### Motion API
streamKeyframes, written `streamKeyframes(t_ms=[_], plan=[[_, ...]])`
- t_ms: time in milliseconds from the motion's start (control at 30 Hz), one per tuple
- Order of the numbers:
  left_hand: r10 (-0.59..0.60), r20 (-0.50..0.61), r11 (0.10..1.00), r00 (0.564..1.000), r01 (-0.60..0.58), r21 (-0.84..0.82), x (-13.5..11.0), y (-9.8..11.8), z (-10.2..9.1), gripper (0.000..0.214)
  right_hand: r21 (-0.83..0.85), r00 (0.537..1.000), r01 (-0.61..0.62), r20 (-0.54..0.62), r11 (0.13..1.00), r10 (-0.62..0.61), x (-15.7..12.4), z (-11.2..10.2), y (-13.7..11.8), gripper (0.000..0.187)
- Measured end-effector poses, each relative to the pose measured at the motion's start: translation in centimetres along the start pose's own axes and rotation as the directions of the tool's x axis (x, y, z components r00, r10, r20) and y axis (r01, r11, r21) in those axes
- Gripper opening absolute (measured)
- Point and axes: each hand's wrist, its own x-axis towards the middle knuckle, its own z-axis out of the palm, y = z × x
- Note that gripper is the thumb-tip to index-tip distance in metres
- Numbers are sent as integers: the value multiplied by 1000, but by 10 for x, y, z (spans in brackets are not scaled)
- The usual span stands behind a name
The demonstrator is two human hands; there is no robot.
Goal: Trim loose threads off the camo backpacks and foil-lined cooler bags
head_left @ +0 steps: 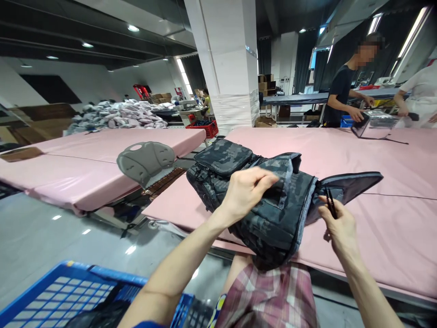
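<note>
A dark camouflage backpack [239,177] lies on the near edge of a pink padded table [375,218], partly over my lap. Its main flap [348,184] is open to the right. My left hand [247,189] is closed in a pinch on the fabric at the bag's opening. My right hand [336,221] is closed on a small dark tool, like snips or tweezers, held against the zipper edge of the flap.
A blue plastic crate [68,291] stands at my lower left. A grey chair back [146,159] sits in the gap beside a second pink table [85,159]. Across the table, a person in black [341,93] handles a clear bag [373,124]; another person's white sleeve [421,89] is at far right.
</note>
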Motion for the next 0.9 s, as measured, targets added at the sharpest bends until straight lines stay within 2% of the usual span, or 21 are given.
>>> streamKeyframes(t_ms=[33,67,133,200,233,333,400,433,467,533,567,600,633,667,767,833,900], plan=[[88,-31,989,996,-83,124,11,7,4,26,55,993,-114,24,992,113,2,6,2,47],[168,-10,956,986,-160,247,22,12,11,26,101,980,-197,63,975,191,2,14,3,45],[240,137,845,961,-276,458,46,17,29,42,207,958,-276,132,938,253,0,28,4,42],[189,255,726,948,-309,615,70,13,44,56,313,962,-266,141,912,233,-6,36,7,39],[140,267,678,953,-289,676,81,8,48,60,338,969,-244,134,909,210,-11,37,8,39],[51,178,603,983,-172,779,109,-8,47,64,294,977,-189,155,937,149,-25,34,16,38],[-47,170,628,984,-103,771,122,-18,41,58,259,973,-175,196,950,126,-33,30,21,40],[-128,216,660,968,-79,747,127,-23,38,52,252,970,-172,212,952,119,-36,28,23,41],[-211,294,705,932,-64,706,131,-28,37,45,247,967,-170,228,954,113,-38,28,24,41],[-312,491,815,813,-36,578,136,-39,38,31,236,959,-153,272,960,86,-39,27,26,40],[-309,565,863,765,-25,505,137,-45,41,27,230,954,-136,294,964,64,-39,27,27,40],[-285,608,899,741,-14,439,137,-52,45,25,223,949,-114,311,968,41,-38,27,28,40],[-262,621,921,739,0,389,136,-58,50,25,211,947,-92,321,973,20,-37,26,29,41],[-246,604,933,758,15,361,135,-65,55,25,192,945,-69,326,979,2,-36,24,31,42],[-202,496,952,844,51,302,128,-82,71,23,59,924,-2,383,998,-21,-29,10,36,41],[-205,473,963,857,89,256,124,-89,78,24,-55,914,87,402,995,-58,-19,-4,33,37],[-223,477,965,850,122,234,123,-92,82,24,-212,935,240,312,947,-167,-6,-17,23,34]])
